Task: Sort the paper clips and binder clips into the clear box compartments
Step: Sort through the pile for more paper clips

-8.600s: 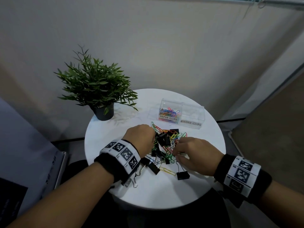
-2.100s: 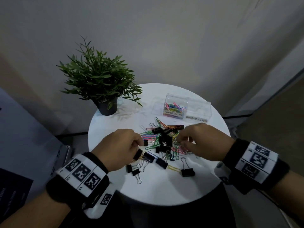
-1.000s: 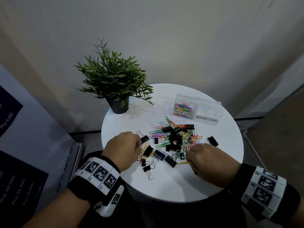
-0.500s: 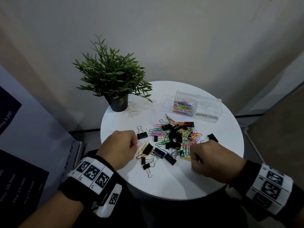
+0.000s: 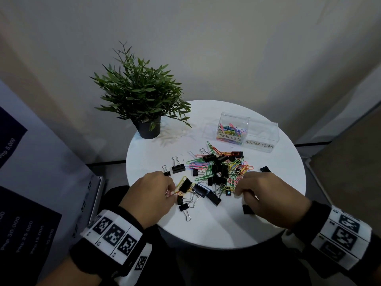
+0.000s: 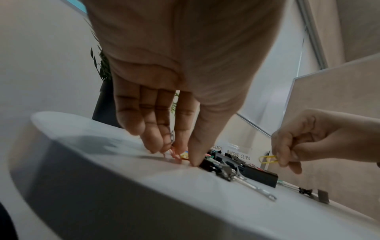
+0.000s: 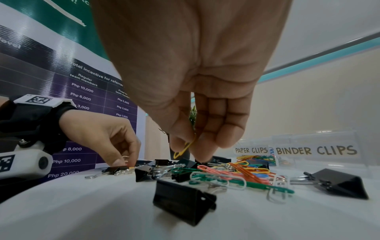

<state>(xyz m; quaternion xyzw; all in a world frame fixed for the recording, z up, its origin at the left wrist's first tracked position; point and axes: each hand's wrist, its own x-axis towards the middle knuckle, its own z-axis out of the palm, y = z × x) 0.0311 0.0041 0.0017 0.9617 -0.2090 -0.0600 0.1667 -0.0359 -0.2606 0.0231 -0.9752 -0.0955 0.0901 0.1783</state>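
Bare worktop (image 5: pixel 216 230) just below my hands, free to pass. Clip pile (image 5: pixel 218 172) sits between them and blocks the straight line to the clear box (image 5: pixel 261 135) beyond. Potted plant (image 5: pixel 142 100) stands in the way ahead of my left hand (image 5: pixel 152 195).

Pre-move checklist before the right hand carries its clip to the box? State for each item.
1. Right hand has a firm pinch on the yellow wire paper clip: ok, clip lifted clear of the pile.
2. Clip type matches target: ok, it belongs in the clear plastic box compartment labelled PAPER CLIPS.
3. That compartment is open and has room: ok, partly filled with coloured clips.
4. BINDER CLIPS compartment state: looks empty, so no black binder clips sorted yet.
5. Left hand grip: fingertips pinch a pink wire paper clip at the white round table; not lifted yet.
6. Other clips snagged on the yellow one: cannot tell.
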